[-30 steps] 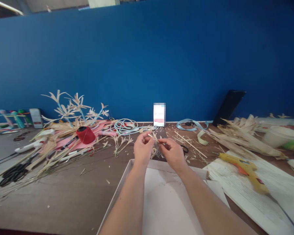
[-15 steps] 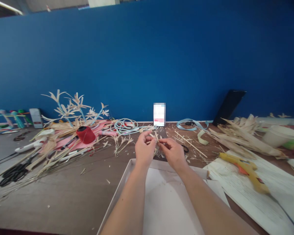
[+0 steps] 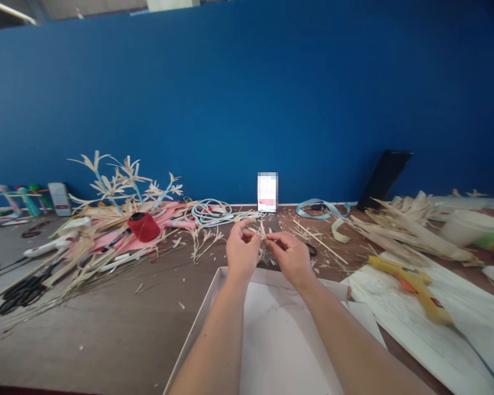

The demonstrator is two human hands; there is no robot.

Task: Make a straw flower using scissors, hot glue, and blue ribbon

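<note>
My left hand (image 3: 241,249) and my right hand (image 3: 291,255) meet over the far edge of a white shallow box (image 3: 208,307). Both pinch a small pale straw piece (image 3: 262,231) between thumb and fingers, its thin ends sticking up between the hands. More straw bits lie on the brown table just below and beyond the fingers. Black scissor handles (image 3: 312,250) peek out just right of my right hand.
A yellow glue gun (image 3: 411,285) lies on printed paper at the right, with dried husks (image 3: 399,230) behind. At the left lie a red thread spool (image 3: 144,226), straw flowers (image 3: 119,184), black scissors (image 3: 22,291), a coiled cable (image 3: 208,211). A small card (image 3: 267,192) leans on the blue wall.
My hands have drawn slightly closer together around the straw piece and shifted their pinch a little; everything else on the table stays as it was.
</note>
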